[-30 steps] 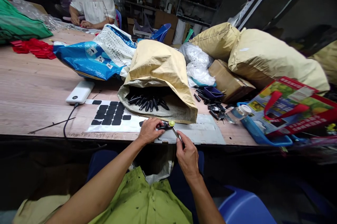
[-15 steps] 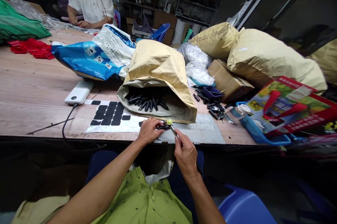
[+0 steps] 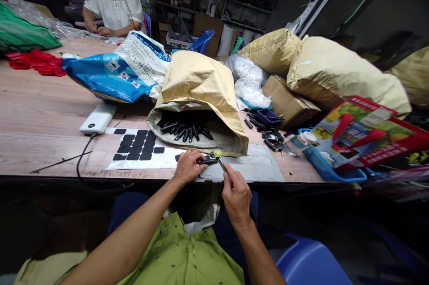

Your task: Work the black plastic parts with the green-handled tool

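My left hand (image 3: 189, 165) is closed on a small black piece (image 3: 210, 161) at the table's front edge. In my right hand (image 3: 236, 193) is a thin metal-shafted tool (image 3: 221, 164), gripped between the fingers, with a round yellow-green head (image 3: 217, 153). That head is just above the far end of the black piece; whether they touch I cannot tell. Behind my hands lies an open paper sack (image 3: 201, 79) with many black pieces (image 3: 186, 131) in its mouth. To the left is a white sheet (image 3: 114, 164) bearing rows of black rounded patches (image 3: 134, 151).
A white power bank (image 3: 98, 118) with a cable lies at the left. Beyond it are a blue-white bag (image 3: 110, 73) and red items (image 3: 40, 62). At right are loose black parts (image 3: 272, 140), a jar (image 3: 300, 143) and a blue basket (image 3: 330, 167). A person (image 3: 114, 12) sits across.
The yellow-green head has shifted slightly right and up relative to the black piece. Both hands keep their holds. The whole view has moved a little.
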A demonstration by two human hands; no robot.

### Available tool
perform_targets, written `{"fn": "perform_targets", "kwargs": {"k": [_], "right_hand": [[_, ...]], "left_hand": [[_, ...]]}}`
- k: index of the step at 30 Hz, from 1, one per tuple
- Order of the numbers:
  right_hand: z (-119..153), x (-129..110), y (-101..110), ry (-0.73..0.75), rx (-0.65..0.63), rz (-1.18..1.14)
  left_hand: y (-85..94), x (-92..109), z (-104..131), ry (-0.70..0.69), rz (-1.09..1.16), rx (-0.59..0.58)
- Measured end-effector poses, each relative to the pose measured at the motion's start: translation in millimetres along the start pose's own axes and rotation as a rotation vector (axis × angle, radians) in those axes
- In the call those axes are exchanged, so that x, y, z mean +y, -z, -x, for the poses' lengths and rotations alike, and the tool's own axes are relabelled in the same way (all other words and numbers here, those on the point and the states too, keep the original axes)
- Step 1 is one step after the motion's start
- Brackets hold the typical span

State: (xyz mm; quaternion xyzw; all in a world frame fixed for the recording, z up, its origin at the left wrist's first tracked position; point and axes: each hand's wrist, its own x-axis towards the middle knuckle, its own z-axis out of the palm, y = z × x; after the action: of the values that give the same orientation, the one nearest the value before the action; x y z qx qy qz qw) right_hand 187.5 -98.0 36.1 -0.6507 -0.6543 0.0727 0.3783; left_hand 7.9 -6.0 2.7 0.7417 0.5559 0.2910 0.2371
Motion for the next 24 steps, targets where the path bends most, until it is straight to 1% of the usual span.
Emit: {"fn": "perform_targets", "kwargs": {"k": [2, 4, 6, 9, 11, 14, 18, 21, 24], "right_hand": [[1, 2, -2, -0.006, -0.023, 0.019], [2, 4, -4, -0.019, -0.071, 0.034], [2, 5, -3, -0.040, -0.087, 0.023], [-1, 8, 2, -0.069, -0.042, -0.013], [-4, 14, 7, -0.079, 0.001, 0.008], [-10, 29, 9, -0.087, 0.033, 0.142], [-17, 47, 1, -0.087, 0.004, 0.376], [-21, 46, -6, -0.100, -0.006, 0.488], [-23, 35, -6, -0.091, 0.003, 0.506]], "left_hand": [[-0.4, 0, 0, 0.000, -0.001, 0.009], [-1.0, -1, 0, 0.001, -0.004, 0.017], [-1.7, -1, 0, -0.002, -0.011, 0.021], [-2.6, -1, 1, -0.015, -0.029, 0.023], [-3.0, -1, 2, -0.026, -0.048, 0.031], [-2.6, 0, 2, -0.039, -0.068, 0.031], [0.7, -2, 2, -0.047, -0.010, 0.001], [3.0, -4, 1, -0.062, 0.036, -0.017], [3.0, -6, 2, -0.068, 0.014, -0.022]]}}
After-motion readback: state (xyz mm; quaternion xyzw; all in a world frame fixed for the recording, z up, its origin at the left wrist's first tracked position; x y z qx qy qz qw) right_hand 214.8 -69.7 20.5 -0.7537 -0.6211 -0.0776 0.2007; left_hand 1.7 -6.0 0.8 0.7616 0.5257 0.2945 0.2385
